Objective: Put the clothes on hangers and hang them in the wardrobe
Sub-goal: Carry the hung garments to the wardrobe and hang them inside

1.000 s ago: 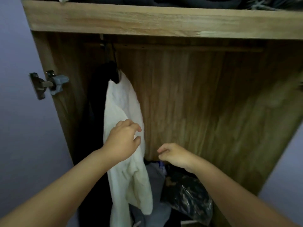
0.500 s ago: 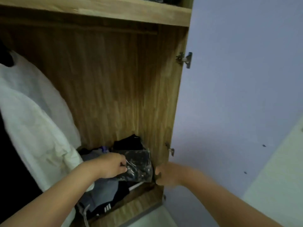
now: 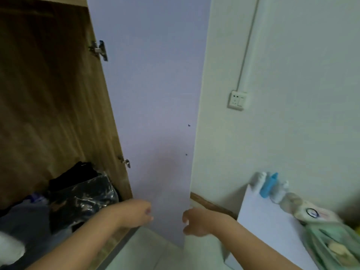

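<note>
Hands blur before the wardrobe door [image 3: 155,94]: left hand [image 3: 136,213] and right hand [image 3: 196,221] loosely curled, holding nothing.

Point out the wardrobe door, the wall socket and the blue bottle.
wardrobe door [image 3: 155,94]: head view, middle of its pale inner face.
wall socket [image 3: 237,100]: head view, centre of the white plate.
blue bottle [image 3: 269,185]: head view, mid body, between the white bottles.
</note>
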